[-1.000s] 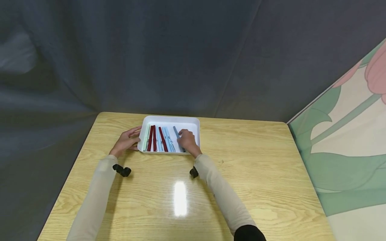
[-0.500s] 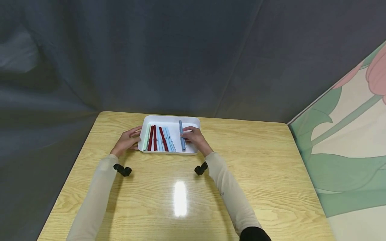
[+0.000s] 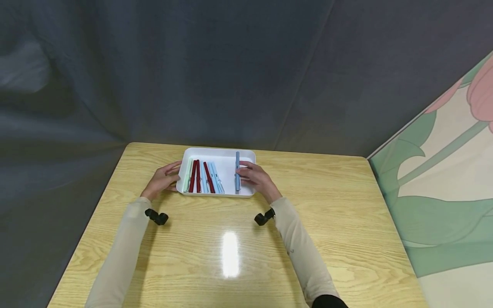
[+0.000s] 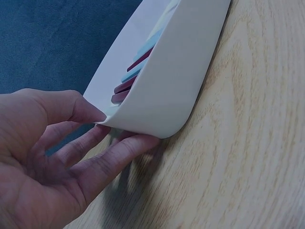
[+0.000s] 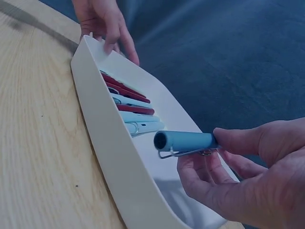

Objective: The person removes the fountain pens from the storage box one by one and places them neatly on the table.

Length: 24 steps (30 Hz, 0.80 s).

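A blue pen (image 5: 186,141) with a wire clip is pinched between the thumb and fingers of my right hand (image 3: 259,177). In the right wrist view it is raised over the right part of a white tray (image 3: 221,152), its round end facing the camera. My left hand (image 3: 161,179) holds the tray's left end; the left wrist view has its fingertips at the rim and corner. Inside the tray, toward the left, lie a pale green pen (image 3: 188,175), several dark red pens (image 3: 198,176) and several light blue pens (image 3: 217,177), roughly side by side.
The tray stands on a wood-grain table (image 3: 323,214), close to its back edge. Behind it hangs a dark curtain (image 3: 231,77). A floral-printed panel (image 3: 443,188) borders the table on the right.
My right hand has lifted the blue pen from its slanted place beside the other pens and carried it right, turning it nearly straight. My left hand stays at the tray's left end.
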Available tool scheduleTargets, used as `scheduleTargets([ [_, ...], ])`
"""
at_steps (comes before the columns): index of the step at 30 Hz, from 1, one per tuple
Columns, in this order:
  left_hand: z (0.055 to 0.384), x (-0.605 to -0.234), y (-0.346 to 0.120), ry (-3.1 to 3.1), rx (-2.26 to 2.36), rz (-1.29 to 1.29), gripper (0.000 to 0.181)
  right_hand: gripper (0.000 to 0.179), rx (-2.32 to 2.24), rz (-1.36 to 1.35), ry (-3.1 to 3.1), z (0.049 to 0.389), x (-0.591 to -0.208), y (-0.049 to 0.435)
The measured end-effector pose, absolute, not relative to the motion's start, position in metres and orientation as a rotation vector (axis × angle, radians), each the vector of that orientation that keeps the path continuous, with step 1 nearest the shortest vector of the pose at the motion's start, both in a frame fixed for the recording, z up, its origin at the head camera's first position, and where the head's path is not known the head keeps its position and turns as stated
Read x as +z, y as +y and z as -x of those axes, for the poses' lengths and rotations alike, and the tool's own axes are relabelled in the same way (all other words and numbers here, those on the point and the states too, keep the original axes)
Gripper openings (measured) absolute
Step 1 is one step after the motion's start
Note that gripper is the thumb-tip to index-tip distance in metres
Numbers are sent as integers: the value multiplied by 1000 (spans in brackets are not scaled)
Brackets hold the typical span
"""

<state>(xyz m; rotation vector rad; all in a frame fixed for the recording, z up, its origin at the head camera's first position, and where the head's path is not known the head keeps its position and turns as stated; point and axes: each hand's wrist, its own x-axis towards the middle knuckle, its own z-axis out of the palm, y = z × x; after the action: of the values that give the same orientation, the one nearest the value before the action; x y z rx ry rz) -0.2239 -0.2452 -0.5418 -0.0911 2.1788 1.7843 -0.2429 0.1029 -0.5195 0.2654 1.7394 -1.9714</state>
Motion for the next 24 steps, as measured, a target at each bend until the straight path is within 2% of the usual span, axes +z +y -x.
scheduleTargets([
  [8,223,-541,-243,2177,1768,98,69,40,-2052,-258,1667,237,-520,114],
  [15,222,-535,-240,2271,1710,91,70,52,-2038,-179,1713,237,-515,119],
  [24,226,-535,-239,2329,1639,107,72,48,-2017,-190,1732,238,-512,137],
])
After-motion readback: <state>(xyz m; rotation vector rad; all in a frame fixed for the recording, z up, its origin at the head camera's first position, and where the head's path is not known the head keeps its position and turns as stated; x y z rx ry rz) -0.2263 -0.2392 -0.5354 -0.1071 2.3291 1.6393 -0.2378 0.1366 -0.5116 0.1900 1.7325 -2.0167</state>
